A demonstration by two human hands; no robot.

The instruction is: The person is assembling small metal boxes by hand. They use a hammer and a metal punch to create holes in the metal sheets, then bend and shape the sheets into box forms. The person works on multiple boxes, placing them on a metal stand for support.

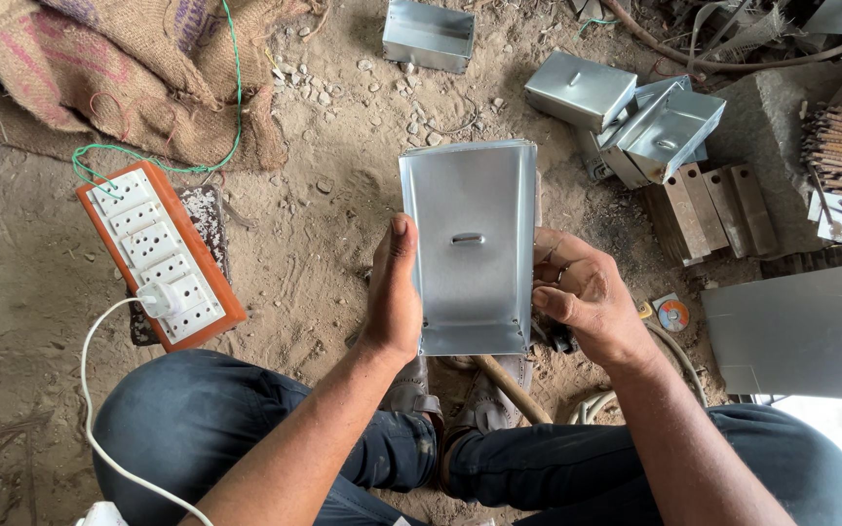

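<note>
While the person sits on the dirt floor (324,244), both hands grip a folded sheet-metal panel (470,253) above the knees: the left hand (394,292) clasps its left edge, the right hand (582,297) curls around its right edge. A small slot marks the panel's middle. To the left lies an orange board of white sockets (160,255) with a white plug. Beyond it sits brown burlap sacking (129,68). Upper right, open metal boxes (626,112) lie heaped.
</note>
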